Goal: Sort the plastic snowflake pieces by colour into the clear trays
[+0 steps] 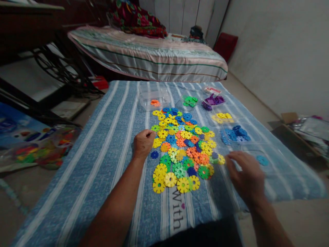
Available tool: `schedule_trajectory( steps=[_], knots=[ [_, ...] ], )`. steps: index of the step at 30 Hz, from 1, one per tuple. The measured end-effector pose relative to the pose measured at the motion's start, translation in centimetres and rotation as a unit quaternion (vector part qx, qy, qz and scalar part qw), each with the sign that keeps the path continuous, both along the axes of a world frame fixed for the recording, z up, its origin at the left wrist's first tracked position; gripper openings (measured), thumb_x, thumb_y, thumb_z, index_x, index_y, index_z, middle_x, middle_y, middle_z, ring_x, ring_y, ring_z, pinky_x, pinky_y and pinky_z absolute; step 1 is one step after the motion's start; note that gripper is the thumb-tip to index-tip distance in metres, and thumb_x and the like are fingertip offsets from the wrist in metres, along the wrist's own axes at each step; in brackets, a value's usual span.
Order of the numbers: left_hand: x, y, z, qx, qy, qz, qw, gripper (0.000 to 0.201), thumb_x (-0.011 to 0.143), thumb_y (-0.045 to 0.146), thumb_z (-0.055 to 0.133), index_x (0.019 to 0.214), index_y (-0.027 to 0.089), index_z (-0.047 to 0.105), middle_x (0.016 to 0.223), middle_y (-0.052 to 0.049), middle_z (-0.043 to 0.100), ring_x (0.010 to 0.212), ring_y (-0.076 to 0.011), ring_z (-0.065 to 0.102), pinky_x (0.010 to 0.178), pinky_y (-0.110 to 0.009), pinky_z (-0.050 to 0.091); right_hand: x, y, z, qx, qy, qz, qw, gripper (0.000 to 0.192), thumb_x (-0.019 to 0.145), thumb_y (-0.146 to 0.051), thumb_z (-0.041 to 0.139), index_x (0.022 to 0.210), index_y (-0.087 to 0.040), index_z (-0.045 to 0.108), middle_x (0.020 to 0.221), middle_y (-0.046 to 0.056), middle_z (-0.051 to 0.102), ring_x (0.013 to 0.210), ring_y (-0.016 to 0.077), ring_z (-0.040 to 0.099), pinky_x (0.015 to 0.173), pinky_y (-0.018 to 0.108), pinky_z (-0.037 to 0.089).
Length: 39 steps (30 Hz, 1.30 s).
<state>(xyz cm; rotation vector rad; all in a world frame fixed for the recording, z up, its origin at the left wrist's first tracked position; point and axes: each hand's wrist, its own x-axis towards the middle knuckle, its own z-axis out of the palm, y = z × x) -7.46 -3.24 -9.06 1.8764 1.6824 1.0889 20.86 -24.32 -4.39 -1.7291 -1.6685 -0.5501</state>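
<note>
At the left edge of the heap of snowflake discs (183, 151), the left hand (143, 143) rests with its fingers curled shut, knuckles up; whether a disc sits inside that closed grip I cannot tell. Right of the heap, the right hand (246, 176) is blurred, fingers loosely bent and open, hovering over a clear tray (257, 156) that holds one light-blue disc (262, 160). The discs look like thin, stiff, light plastic with notched rims, probably slick on the flat; pinching one by its edge seems the surest hold. Beyond the heap, clear trays carry orange (155, 102), green (190, 101), purple (215, 100), yellow (222, 117) and blue (235, 134) discs. Just below the heap, the striped blue cloth (113, 137) reads "With".
</note>
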Motion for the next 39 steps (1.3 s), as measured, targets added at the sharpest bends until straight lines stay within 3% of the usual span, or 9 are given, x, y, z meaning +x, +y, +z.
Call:
schedule_trajectory(
  steps=[3,6,14,21,31,35,39],
  knots=[
    [-0.1,0.0,0.0,0.001,0.001,0.002,1.0,0.028,0.077,0.039,0.052,0.073,0.019,0.07,0.075,-0.003,0.072,0.07,-0.0177,0.064,0.07,-0.025,0.047,-4.2,1.8,-1.5,-0.053,0.034,0.109,0.992,0.01,0.091,-0.02,0.055,0.088,-0.021,0.065,0.094,0.007,0.069,0.098,0.0221,0.062,0.089,0.04,0.048],
    [-0.1,0.0,0.0,0.003,0.001,0.002,1.0,0.026,0.077,0.038,0.053,0.073,0.019,0.07,0.075,-0.003,0.072,0.071,-0.0179,0.065,0.071,-0.025,0.047,-6.8,3.7,-2.9,-0.122,0.054,0.163,0.978,0.01,0.088,-0.023,0.058,0.094,-0.022,0.066,0.105,0.008,0.067,0.11,0.0258,0.056,0.094,0.043,0.045],
    [0.0,-0.1,0.1,-0.006,0.001,0.006,1.0,0.023,0.078,0.035,0.053,0.074,0.02,0.07,0.076,-0.001,0.072,0.072,-0.0172,0.065,0.072,-0.024,0.048,-9.2,6.8,-3.5,-0.227,0.05,0.173,0.957,0.011,0.086,-0.028,0.064,0.094,-0.022,0.066,0.111,0.01,0.064,0.125,0.0312,0.045,0.101,0.048,0.039],
    [0.0,0.0,-0.2,-0.007,-0.006,0.005,1.0,0.025,0.077,0.036,0.053,0.074,0.019,0.071,0.074,-0.001,0.072,0.07,-0.017,0.064,0.07,-0.025,0.047,-9.1,6.8,-3.9,-0.218,0.038,0.165,0.961,0.013,0.089,-0.031,0.06,0.094,-0.021,0.067,0.115,0.01,0.063,0.13,0.0305,0.042,0.104,0.049,0.036],
    [0.0,0.0,-0.3,-0.008,-0.012,0.009,1.0,0.024,0.077,0.037,0.055,0.073,0.02,0.07,0.075,-0.001,0.072,0.07,-0.0173,0.064,0.07,-0.025,0.048,-7.2,7.8,-5.2,-0.144,0.12,0.169,0.968,0.019,0.09,-0.027,0.053,0.084,-0.022,0.07,0.099,0.009,0.068,0.108,0.0254,0.057,0.098,0.044,0.046],
    [0.0,0.0,-0.2,-0.011,-0.014,0.009,1.0,0.023,0.077,0.037,0.055,0.073,0.02,0.07,0.074,0.0,0.072,0.07,-0.0172,0.064,0.07,-0.024,0.048,-6.7,8.1,-5.3,-0.142,0.124,0.158,0.969,0.02,0.088,-0.022,0.053,0.098,-0.023,0.07,0.099,0.009,0.069,0.106,0.0259,0.058,0.099,0.046,0.046],
    [0.1,-0.1,-0.1,-0.009,-0.012,0.01,1.0,0.022,0.077,0.035,0.055,0.073,0.02,0.07,0.075,0.0,0.072,0.07,-0.0169,0.064,0.071,-0.024,0.048,-6.8,7.9,-5.5,-0.148,0.129,0.127,0.972,0.042,0.084,-0.021,0.054,0.126,-0.019,0.058,0.116,0.012,0.066,0.115,0.0291,0.055,0.1,0.048,0.045]
  ],
)
